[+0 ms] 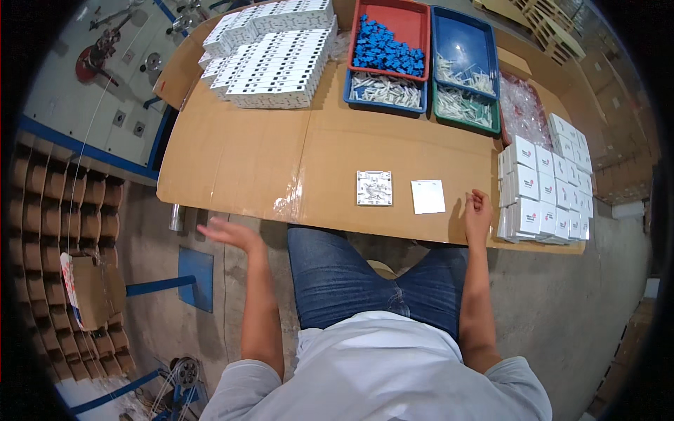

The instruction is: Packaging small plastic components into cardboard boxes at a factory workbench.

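My left hand (230,234) is held out past the table's front edge on the left, above the floor, with fingers stretched and nothing in it. At the front right, my right hand (479,210) rests by the table edge, its fingers loosely curled, thumb apart, and no object visible in them. Between the hands, near the front edge, lies a white square plastic housing (374,188) with moulded inner shapes facing up. To its right is a flat white square plate (428,196), the thing nearest my right hand on that side. Neither piece is being touched.
Cardboard covers the table (239,161). Stacked white boxes (270,84) stand at the back left, more small white boxes (537,189) at the right. Behind are a red tray (393,10) of blue parts, blue trays (463,35) and a green tray (496,130) with white parts, and clear plastic bags (523,109).
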Action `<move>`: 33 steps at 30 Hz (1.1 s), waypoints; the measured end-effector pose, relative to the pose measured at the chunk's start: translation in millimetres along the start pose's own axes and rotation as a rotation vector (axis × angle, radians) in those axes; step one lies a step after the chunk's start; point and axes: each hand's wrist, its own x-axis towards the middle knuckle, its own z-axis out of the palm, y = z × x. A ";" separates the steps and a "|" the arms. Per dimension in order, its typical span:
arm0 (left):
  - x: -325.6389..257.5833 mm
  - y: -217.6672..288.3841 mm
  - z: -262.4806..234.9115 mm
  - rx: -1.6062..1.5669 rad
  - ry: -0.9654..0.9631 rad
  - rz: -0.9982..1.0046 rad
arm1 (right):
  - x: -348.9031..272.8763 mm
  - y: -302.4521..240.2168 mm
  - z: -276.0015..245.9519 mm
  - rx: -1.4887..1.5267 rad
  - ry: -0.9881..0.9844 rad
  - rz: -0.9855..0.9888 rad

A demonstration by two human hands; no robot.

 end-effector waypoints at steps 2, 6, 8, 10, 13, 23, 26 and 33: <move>12.2 -5.6 -9.5 -0.105 0.210 -0.135 | 1.9 -2.7 4.3 -0.010 -0.013 0.010; 24.1 -10.5 -13.9 0.140 0.222 0.012 | 1.9 -16.0 13.5 0.036 -0.028 0.010; 28.9 -9.1 -11.2 0.108 0.234 0.030 | 1.2 -13.1 14.7 0.006 -0.034 0.008; 22.7 1.5 -0.9 0.044 0.214 0.017 | 2.1 -8.1 11.7 -0.027 -0.034 0.003; 13.4 11.3 8.0 0.052 0.191 0.003 | -1.4 -5.5 10.6 -0.027 -0.038 0.001; -50.2 37.6 54.9 0.094 -0.860 0.340 | -26.4 -78.7 24.6 -0.565 -0.160 -0.023; -81.0 71.3 70.9 0.174 -1.171 0.581 | -31.4 -80.9 28.1 -0.605 -0.184 -0.016; -123.0 74.9 93.8 0.279 -1.402 0.595 | -24.7 -65.8 42.2 -0.334 -0.270 0.025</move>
